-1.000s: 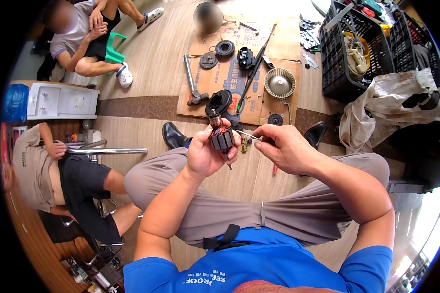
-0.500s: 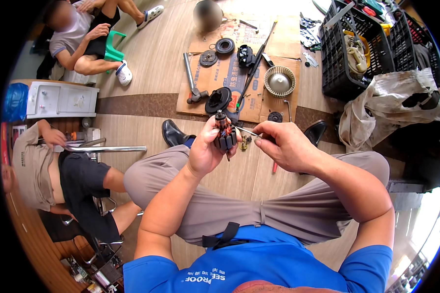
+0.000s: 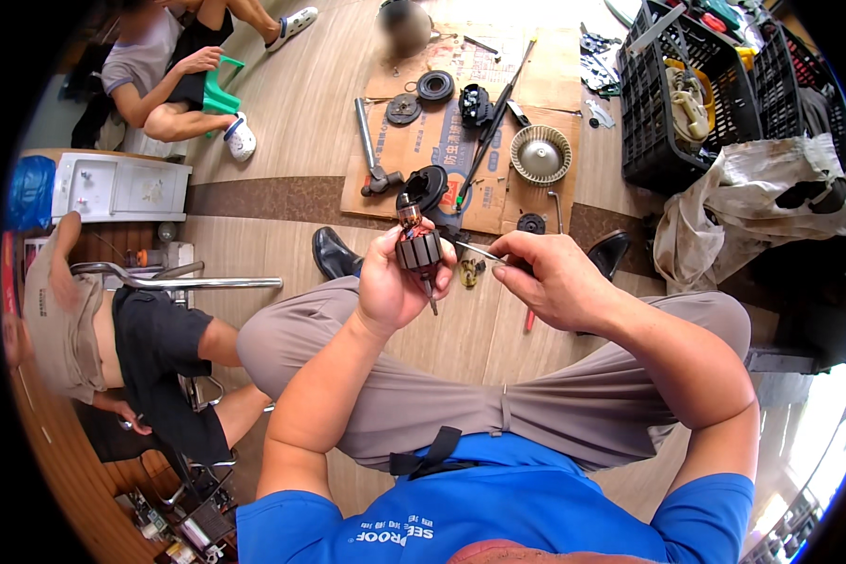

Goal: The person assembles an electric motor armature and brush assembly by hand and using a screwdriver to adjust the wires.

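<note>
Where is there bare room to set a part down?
Bare floor between the nearer white clog and the cardboard; cardboard beyond the fan wheel; floor between the trouser legs, below the armature. Crowded: mid-cardboard, around the black rod.

there are two black shoes (image 3: 335,254), one armature (image 3: 419,252), one hammer (image 3: 368,141).

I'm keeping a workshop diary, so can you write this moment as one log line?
left hand: holds motor part | right hand: holds thin metal tool | on cardboard: hammer, fan wheel
</note>
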Available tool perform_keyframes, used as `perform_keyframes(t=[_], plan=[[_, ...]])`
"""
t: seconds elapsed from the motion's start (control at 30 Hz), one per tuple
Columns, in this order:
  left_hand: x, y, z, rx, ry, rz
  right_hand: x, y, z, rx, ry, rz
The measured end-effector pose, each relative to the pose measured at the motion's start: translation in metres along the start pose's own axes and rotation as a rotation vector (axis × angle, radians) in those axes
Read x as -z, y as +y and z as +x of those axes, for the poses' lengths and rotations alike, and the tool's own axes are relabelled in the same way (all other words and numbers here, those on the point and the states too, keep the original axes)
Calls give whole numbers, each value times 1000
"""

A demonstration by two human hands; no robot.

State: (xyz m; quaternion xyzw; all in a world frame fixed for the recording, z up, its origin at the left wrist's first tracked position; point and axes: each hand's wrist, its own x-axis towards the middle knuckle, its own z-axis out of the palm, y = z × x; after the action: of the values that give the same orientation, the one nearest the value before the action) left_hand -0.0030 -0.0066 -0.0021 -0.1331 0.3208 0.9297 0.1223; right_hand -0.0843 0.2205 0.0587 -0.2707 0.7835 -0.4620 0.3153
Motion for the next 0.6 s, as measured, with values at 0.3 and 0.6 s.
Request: perform_keyframes(t=[0.3, 0.6], plan=[[1, 3, 2, 41, 69, -46, -1, 0, 0, -9, -2, 29], [13, 4, 4, 77, 46, -39, 0, -1, 0, 4, 7, 12]])
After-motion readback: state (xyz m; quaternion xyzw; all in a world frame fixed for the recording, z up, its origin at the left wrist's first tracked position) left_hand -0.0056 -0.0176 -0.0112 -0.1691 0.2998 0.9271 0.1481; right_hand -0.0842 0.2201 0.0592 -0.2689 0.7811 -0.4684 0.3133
